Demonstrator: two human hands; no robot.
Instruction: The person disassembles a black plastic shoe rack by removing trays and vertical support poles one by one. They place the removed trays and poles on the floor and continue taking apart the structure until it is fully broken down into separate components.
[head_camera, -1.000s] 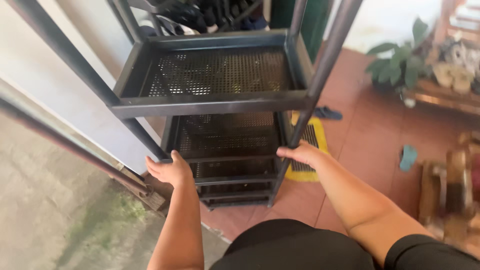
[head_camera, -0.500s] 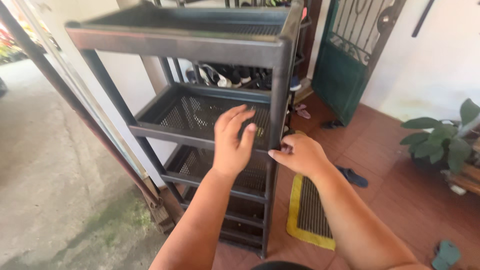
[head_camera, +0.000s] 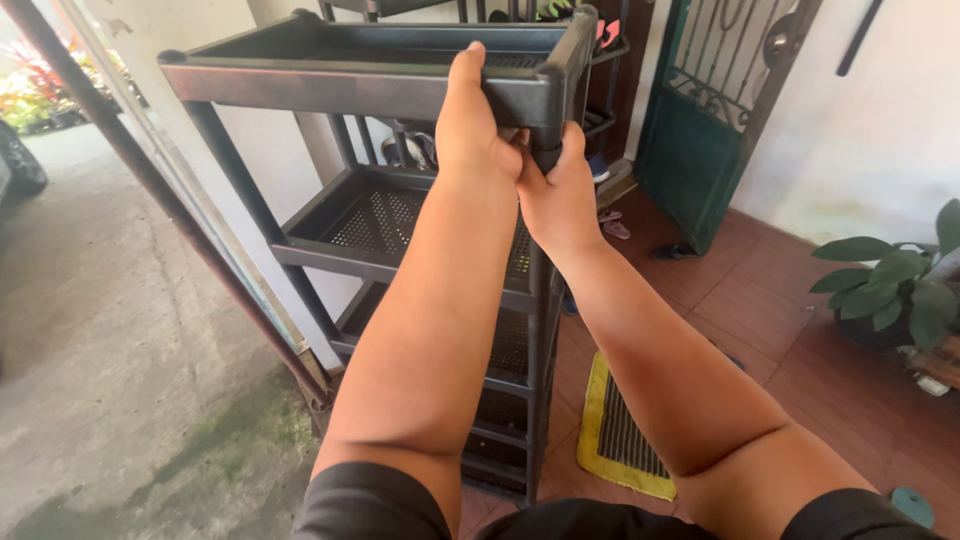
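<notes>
1. Black shelf rack (head_camera: 400, 215): upright on red floor tiles (head_camera: 780, 330), just right of a grey concrete floor (head_camera: 110, 320).
2. Left hand (head_camera: 472, 125): closed over the front rim of the top shelf (head_camera: 330, 85), near its right corner, fingers curled over the edge.
3. Right hand (head_camera: 556, 195): wrapped around the near right post (head_camera: 545, 300), just under the top shelf, touching the left hand.
4. Yellow-edged mat (head_camera: 615, 430): flat on the tiles, right of the rack base.
5. Green metal gate (head_camera: 720, 110): far right, behind the rack.
6. Potted plant (head_camera: 895, 280): right edge, well apart from the rack.

a single head-worn view looks forward and slightly down along both forearms, very close to the black shelf rack (head_camera: 380, 230) ahead. it faces a tiled porch, concrete ground at left, a green gate (head_camera: 715, 110) at right.
</notes>
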